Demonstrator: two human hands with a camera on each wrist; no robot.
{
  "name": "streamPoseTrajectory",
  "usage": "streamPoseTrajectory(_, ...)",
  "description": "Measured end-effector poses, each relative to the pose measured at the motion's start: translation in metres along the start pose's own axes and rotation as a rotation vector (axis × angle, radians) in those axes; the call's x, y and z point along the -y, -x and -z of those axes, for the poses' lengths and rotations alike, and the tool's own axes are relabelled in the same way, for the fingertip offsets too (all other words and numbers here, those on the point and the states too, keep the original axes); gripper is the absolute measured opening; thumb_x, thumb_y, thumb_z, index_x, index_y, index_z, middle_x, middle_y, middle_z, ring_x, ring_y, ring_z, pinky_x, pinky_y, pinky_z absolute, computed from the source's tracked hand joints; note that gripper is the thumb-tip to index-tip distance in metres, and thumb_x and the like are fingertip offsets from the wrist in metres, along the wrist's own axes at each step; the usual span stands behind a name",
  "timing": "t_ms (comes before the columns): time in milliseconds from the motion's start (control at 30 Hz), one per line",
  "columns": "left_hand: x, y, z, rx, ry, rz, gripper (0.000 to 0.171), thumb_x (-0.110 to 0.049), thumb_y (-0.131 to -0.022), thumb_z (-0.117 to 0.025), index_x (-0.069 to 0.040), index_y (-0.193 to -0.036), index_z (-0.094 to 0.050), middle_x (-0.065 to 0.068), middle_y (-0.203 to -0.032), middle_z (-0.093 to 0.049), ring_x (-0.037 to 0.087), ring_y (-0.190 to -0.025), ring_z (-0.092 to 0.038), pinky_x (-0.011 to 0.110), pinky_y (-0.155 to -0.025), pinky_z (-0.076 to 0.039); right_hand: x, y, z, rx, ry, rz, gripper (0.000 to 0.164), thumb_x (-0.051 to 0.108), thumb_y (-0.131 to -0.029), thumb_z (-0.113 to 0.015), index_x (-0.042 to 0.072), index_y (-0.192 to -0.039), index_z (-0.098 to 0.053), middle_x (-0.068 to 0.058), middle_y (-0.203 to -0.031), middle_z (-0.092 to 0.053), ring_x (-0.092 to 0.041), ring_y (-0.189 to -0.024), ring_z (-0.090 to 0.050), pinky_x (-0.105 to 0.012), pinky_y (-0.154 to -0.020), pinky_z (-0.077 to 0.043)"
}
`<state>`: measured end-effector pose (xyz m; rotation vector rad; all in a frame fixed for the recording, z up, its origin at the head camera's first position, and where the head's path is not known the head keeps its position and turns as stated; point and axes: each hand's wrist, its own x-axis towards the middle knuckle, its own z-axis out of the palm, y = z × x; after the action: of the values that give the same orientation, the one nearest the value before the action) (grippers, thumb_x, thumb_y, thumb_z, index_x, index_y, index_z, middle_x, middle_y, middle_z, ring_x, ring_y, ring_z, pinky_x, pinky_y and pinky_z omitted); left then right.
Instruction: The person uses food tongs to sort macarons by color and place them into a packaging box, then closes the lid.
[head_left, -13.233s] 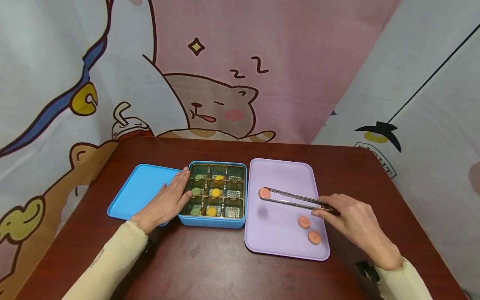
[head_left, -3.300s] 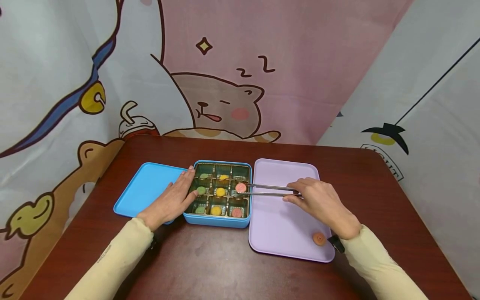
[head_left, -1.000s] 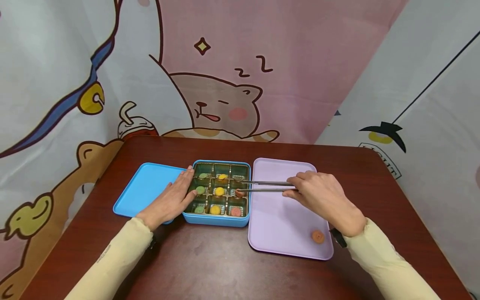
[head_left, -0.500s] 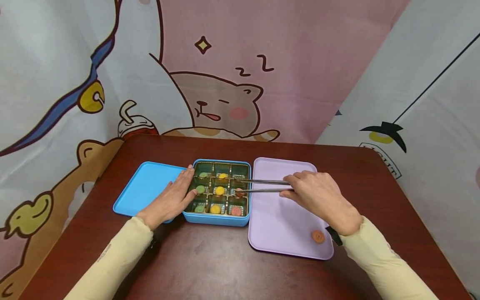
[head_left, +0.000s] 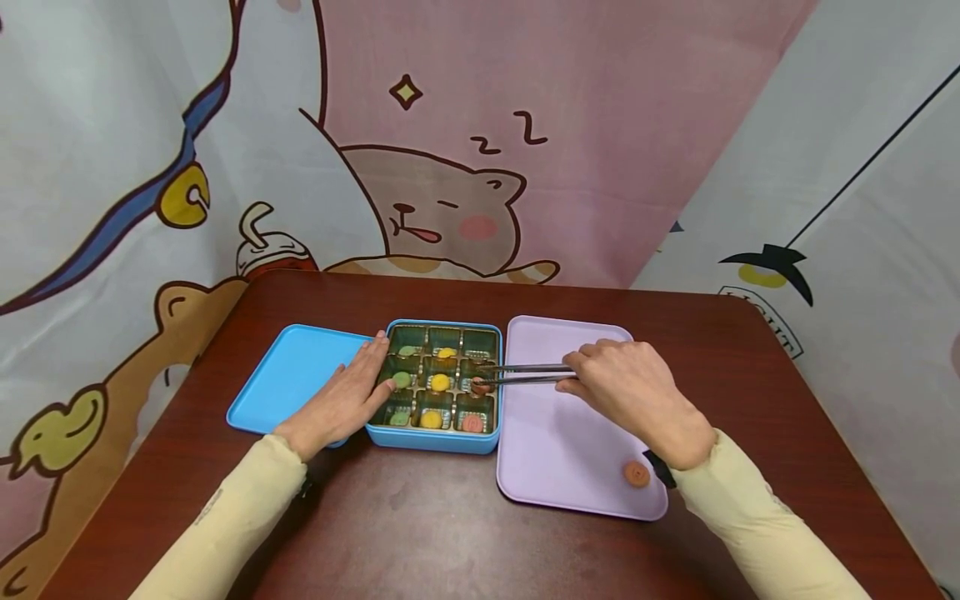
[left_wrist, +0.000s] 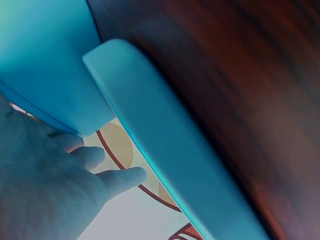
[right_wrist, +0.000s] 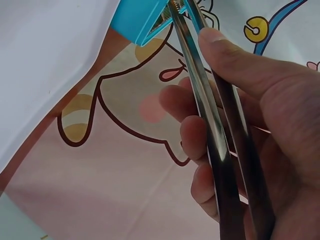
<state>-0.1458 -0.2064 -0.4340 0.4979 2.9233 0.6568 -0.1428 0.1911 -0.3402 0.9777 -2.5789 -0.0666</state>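
Observation:
My right hand (head_left: pixel 637 400) grips metal tongs (head_left: pixel 528 367), fingers on one arm and thumb on the other in the right wrist view. The tong tips reach into the middle right compartment of a blue box (head_left: pixel 431 443), around an orange-pink round cookie-like piece (head_left: pixel 480 386) that they partly hide. My left hand (head_left: pixel 341 396) lies with straight fingers against the box's left side. A pink piece (head_left: pixel 472 424) sits in the front right compartment. Yellow pieces (head_left: pixel 440 382) fill the middle column, green ones (head_left: pixel 402 380) the left. The back right compartment holds none.
A lilac tray (head_left: pixel 562 450) right of the box bears one orange round piece (head_left: pixel 637 473) near its front right corner. The blue lid (head_left: pixel 292 375) lies left, partly under the left hand. All stand on a dark wooden table (head_left: pixel 435 517) before a printed curtain.
Since the oldest frame, two orange-pink pieces have gone from the tray into the box's right column. Over the last second, the right hand shifted slightly left; the middle right piece has stayed tilted. The left hand stays put.

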Motion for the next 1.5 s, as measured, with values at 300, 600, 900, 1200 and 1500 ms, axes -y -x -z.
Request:
streamPoseTrajectory(300, 0.000, 0.000, 0.000, 0.006, -0.007, 0.005, 0.074, -0.041, -0.112, -0.042, -0.004, -0.166, -0.008, 0.013, -0.174, -0.005, 0.038, -0.158, -0.010, 0.072, -0.116, -0.018, 0.005, -0.003, 0.009, 0.030, 0.029, 0.014, 0.033, 0.036, -0.081, -0.089, 0.014, -0.073, -0.066, 0.004, -0.060, -0.053, -0.018, -0.052, -0.052, -0.035, -0.039, -0.038)
streamPoseTrajectory(600, 0.000, 0.000, 0.001, 0.009, -0.008, 0.010, 0.075, -0.042, -0.112, -0.042, -0.004, -0.166, -0.008, 0.013, -0.174, -0.005, 0.039, -0.158, -0.010, 0.072, -0.117, -0.018, 0.011, -0.006, 0.014, 0.049, 0.076, 0.035, 0.032, 0.036, -0.081, -0.090, 0.012, -0.075, -0.070, 0.003, -0.060, -0.054, -0.015, -0.050, -0.048, -0.031, -0.040, -0.038)
streamPoseTrajectory(900, -0.001, 0.001, 0.001, 0.009, -0.008, 0.002, 0.074, -0.041, -0.112, -0.042, -0.004, -0.166, -0.009, 0.012, -0.174, -0.004, 0.038, -0.158, -0.010, 0.072, -0.117, -0.018, 0.013, -0.010, 0.014, 0.040, 0.095, 0.045, 0.032, 0.036, -0.081, -0.090, 0.012, -0.073, -0.070, 0.002, -0.060, -0.055, -0.016, -0.050, -0.050, -0.033, -0.041, -0.040)
streamPoseTrajectory(1200, -0.001, 0.000, 0.001, 0.014, -0.005, 0.002, 0.073, -0.039, -0.112, -0.043, -0.004, -0.166, -0.009, 0.012, -0.174, -0.004, 0.038, -0.158, -0.010, 0.072, -0.117, -0.018, 0.018, -0.018, 0.013, 0.045, 0.128, 0.062, 0.034, 0.038, -0.080, -0.090, 0.012, -0.070, -0.069, 0.001, -0.059, -0.055, -0.017, -0.050, -0.051, -0.036, -0.040, -0.040)
streamPoseTrajectory(1500, -0.001, 0.001, 0.002, 0.013, -0.001, 0.005, 0.074, -0.041, -0.112, -0.043, -0.004, -0.166, -0.008, 0.012, -0.174, -0.003, 0.038, -0.158, -0.009, 0.072, -0.117, -0.017, 0.015, -0.017, 0.017, 0.121, 0.047, 0.024, 0.031, 0.039, -0.082, -0.089, 0.017, -0.072, -0.070, 0.006, -0.059, -0.055, -0.012, -0.048, -0.044, -0.031, -0.041, -0.038)
